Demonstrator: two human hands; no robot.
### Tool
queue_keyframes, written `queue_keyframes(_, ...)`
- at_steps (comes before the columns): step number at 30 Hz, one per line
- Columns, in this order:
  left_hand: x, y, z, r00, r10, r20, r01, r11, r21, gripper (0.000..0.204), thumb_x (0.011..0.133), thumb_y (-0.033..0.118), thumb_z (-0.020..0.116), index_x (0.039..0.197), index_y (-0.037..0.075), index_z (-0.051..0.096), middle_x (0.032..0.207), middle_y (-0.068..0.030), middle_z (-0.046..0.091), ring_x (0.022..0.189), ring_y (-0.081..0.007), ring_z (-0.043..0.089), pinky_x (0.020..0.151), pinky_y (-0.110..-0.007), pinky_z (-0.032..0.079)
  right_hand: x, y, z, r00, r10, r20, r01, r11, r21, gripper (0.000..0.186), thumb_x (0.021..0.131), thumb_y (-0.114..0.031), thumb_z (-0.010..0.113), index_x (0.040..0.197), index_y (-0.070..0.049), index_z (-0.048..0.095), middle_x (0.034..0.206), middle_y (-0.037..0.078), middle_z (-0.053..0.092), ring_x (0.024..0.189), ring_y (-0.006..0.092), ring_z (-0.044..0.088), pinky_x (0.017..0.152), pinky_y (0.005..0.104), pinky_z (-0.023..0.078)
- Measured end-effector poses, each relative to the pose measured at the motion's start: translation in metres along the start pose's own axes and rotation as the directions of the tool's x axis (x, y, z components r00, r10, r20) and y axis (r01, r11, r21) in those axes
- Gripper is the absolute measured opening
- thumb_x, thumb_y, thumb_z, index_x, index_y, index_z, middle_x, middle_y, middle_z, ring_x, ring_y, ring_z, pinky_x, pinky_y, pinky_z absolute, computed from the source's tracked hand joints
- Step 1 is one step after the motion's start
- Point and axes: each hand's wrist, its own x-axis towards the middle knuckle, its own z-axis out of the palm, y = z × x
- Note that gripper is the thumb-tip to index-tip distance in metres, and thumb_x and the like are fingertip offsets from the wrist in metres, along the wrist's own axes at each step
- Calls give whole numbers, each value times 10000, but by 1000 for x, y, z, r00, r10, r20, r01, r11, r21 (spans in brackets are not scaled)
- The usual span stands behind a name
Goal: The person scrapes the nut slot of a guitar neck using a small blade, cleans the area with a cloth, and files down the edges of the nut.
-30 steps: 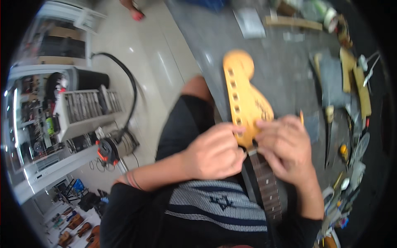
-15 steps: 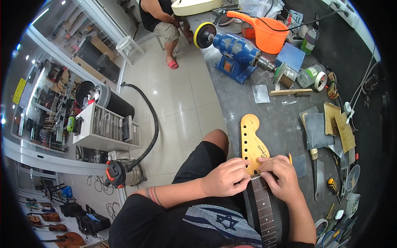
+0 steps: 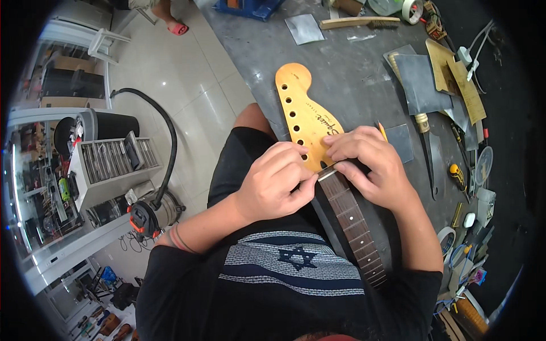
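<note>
A guitar neck (image 3: 351,219) lies slantwise at the bench edge, its dark fretboard running toward my body. Its amber headstock (image 3: 296,91) points away from me and has a row of empty tuner holes. Where headstock and fretboard meet sits a thin pale nut (image 3: 327,174). My left hand (image 3: 277,181) is closed, thumb and curled fingers pinching at the nut's left end. On the other side, my right hand (image 3: 372,165) has its thumb at the nut's right end, with bent fingertips resting on the headstock. The fingertips partly hide the nut.
Right of the neck lie a pencil (image 3: 383,132), sanding sheets (image 3: 424,85), a long file (image 3: 427,148) and a yellow-handled cutter (image 3: 456,173). A wooden-handled brush (image 3: 358,23) lies farther back. On the floor at left stands a vacuum cleaner (image 3: 153,213); another person's foot (image 3: 176,27) shows beyond.
The view has tilted down and shifted, so the neck and hands appear higher and farther left. Both hands stay at the nut, with little visible change in their grip.
</note>
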Motion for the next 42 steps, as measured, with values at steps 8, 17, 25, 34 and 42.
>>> queue_keyframes(8,-3,5,1,999,24,23,-24,999,-22,223,789,-90,874,897,11,708,761,-84,614,670,-263,624,927,-548,675,-2,-2,0,999,-29,41,29,1000,10,165,951,-78,857,1077,-101,753,1163,29,831,1280,248,789,1089,476,536)
queue_keyframes(17,-3,3,2,998,48,41,-48,999,-20,229,786,-90,869,903,10,700,758,-66,601,664,-253,601,930,-545,676,-1,-6,2,998,-35,44,39,995,-88,166,938,-83,861,1056,-105,746,1173,18,819,1257,235,788,1063,467,541)
queue_keyframes(25,-3,4,2,999,26,36,-24,999,-46,215,795,-97,855,897,9,699,756,-62,597,651,-240,584,920,-544,675,-1,-8,1,999,-26,35,30,993,-114,177,919,-67,858,1046,-101,739,1173,29,818,1199,231,796,1016,450,549)
queue_keyframes(34,-3,1,4,1000,5,7,-5,999,-44,204,815,-78,858,902,11,697,752,-61,590,649,-240,583,928,-544,670,-1,-10,3,1000,-3,16,5,993,-116,170,905,-56,853,1031,-91,744,1165,33,817,1196,227,795,1017,447,541)
queue_keyframes(42,-1,4,3,998,34,46,-32,999,-44,232,801,-89,868,901,17,687,752,-63,581,651,-244,583,908,-545,672,-2,-6,1,999,-25,25,27,996,-89,154,910,-69,851,1037,-85,766,1166,44,831,1152,235,802,1014,446,538)
